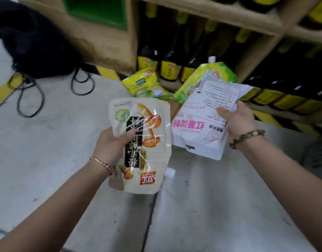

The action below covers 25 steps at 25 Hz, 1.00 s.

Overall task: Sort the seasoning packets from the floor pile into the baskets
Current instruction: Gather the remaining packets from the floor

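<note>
Above floor: left hand (111, 142) grips cream pouch (143, 142); right hand (236, 119) grips white packet (196, 128)

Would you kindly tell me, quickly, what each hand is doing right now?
Left hand: gripping the cream mushroom pouch.
Right hand: gripping the white packet with pink lettering.

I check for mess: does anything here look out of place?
Yes. Yellow-green seasoning pouches lie tumbled on the concrete floor against the wooden shelf of dark bottles. Nothing looks spilled or torn.
</note>
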### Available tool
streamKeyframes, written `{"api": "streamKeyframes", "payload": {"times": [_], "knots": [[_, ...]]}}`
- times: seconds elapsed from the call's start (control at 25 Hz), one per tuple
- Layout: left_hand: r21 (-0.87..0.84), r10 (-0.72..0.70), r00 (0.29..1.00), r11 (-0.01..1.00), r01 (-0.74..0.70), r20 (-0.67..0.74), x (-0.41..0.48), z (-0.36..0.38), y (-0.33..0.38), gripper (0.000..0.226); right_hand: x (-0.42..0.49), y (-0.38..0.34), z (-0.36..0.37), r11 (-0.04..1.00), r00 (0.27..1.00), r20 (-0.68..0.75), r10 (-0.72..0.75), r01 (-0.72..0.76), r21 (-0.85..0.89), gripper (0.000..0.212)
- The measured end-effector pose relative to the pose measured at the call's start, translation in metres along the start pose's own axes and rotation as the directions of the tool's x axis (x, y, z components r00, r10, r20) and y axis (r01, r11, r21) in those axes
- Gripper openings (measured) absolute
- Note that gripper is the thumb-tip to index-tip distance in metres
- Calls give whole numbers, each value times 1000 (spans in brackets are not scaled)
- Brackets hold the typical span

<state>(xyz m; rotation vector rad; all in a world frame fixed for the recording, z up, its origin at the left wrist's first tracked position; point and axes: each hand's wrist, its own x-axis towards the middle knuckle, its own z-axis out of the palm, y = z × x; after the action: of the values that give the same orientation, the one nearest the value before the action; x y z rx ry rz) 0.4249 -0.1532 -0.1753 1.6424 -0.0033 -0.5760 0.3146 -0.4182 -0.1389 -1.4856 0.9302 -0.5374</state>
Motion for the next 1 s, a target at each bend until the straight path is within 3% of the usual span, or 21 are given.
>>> {"api": "streamKeyframes", "payload": {"times": [0.2,0.52,1.0], "knots": [[-118,79,982,991,-59,172,2,71,46,7,-18,-43,-81,991,994,21,-110,108,78,26],[-227,170,942,968,-105,290,-31,132,88,10,-55,-85,-133,973,974,0,-225,224,48,24],[-396,335,807,908,-138,486,-124,288,212,16,-81,-184,-300,890,856,-281,-435,456,13,19]]}}
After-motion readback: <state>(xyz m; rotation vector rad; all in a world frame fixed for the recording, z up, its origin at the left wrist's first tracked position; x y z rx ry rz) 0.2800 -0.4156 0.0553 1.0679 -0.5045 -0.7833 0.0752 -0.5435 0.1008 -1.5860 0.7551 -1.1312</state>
